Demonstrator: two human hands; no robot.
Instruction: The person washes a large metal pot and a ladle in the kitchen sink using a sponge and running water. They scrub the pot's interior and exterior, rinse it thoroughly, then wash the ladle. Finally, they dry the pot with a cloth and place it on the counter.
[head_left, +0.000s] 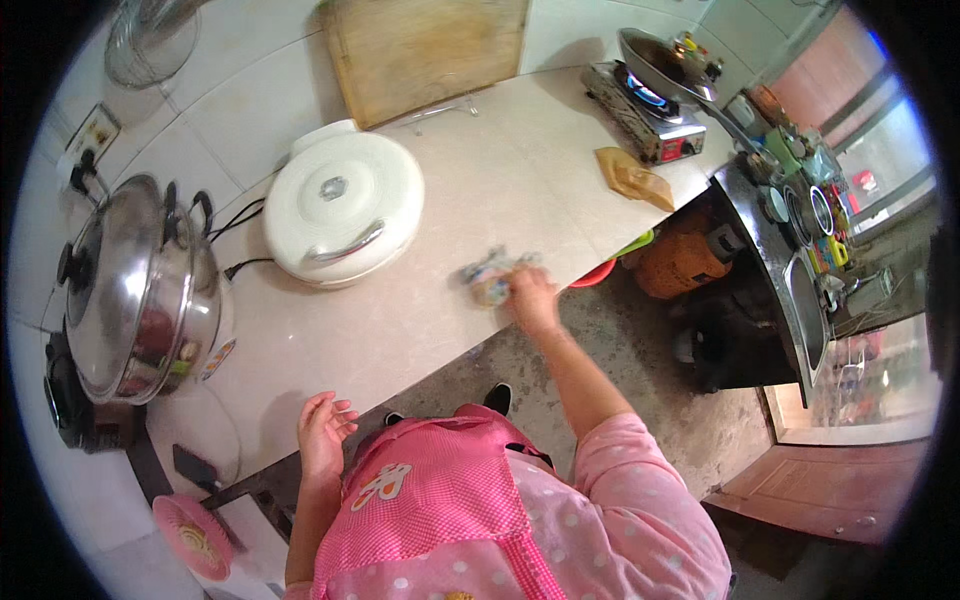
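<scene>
My right hand (532, 296) presses a crumpled, patterned cloth (491, 279) onto the pale countertop (337, 341), close to its front edge; both are blurred. Held up near my apron (442, 495), my left hand (325, 427) has its fingers apart and nothing in it. A round white electric griddle (349, 202) with a closed lid and a silvery handle stands on the counter to the left of the cloth.
Left, a steel steamer pot (150, 300) has a glass lid. A wooden cutting board (427, 56) leans on the wall. On the gas stove (645, 112), a wok (664, 64) sits over a blue flame. A brown cloth (636, 177) lies nearby. Beneath stands an orange gas cylinder (679, 262).
</scene>
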